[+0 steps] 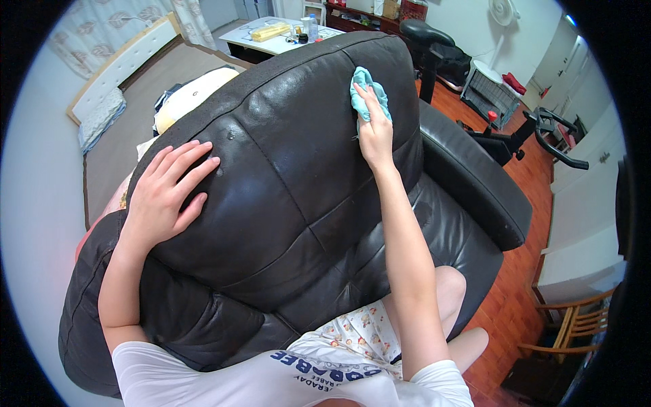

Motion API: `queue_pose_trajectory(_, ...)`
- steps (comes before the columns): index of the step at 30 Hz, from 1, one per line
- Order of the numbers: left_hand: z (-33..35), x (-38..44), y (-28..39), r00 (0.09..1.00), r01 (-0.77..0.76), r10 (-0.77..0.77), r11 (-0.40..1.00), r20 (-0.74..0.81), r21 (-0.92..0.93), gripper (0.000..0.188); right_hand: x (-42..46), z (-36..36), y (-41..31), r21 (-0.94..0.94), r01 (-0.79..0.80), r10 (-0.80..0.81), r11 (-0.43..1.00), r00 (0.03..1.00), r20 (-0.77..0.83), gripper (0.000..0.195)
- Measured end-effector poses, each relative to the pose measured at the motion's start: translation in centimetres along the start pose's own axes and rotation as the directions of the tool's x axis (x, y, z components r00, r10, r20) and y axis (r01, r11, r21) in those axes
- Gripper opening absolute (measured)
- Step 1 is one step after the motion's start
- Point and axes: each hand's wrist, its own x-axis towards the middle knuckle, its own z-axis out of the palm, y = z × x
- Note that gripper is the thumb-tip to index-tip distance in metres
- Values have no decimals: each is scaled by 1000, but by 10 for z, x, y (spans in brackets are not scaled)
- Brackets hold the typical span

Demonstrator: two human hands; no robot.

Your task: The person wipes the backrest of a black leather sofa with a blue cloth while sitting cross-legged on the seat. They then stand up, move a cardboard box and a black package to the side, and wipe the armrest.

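Observation:
A dark leather sofa (305,168) fills the middle of the head view, its seamed backrest rising before me. My right hand (376,135) presses a light blue cloth (362,94) against the upper right of that backrest. The cloth is bunched under the fingers, with its edges showing around them. Near the left end of the backrest, my left hand (165,191) rests with fingers apart and nothing in it. Glossy patches shine along the upper leather, and a few small wet-looking spots lie by the left fingertips.
Behind the sofa are a bed (137,96) and a low table (285,38) with bottles and a yellow packet. To the right stand an exercise bike (529,132), a wire crate (491,94), a white fan (501,30) and a wooden chair (580,325) on a reddish floor.

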Motion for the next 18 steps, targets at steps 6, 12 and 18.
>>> queue_pose_trajectory(6,0,-1,-1,1000,8,-8,1000,7,-4,51,-23,14,-76,116,184,-200,976,969,143,43)
queue_pose_trajectory(12,2,0,0,1000,7,-7,1000,6,11,51,-67,30,-114,125,318,-341,940,892,298,62)
queue_pose_trajectory(18,2,-1,0,1000,16,-16,1000,16,-1,51,-62,27,-114,172,314,-354,934,881,315,69)
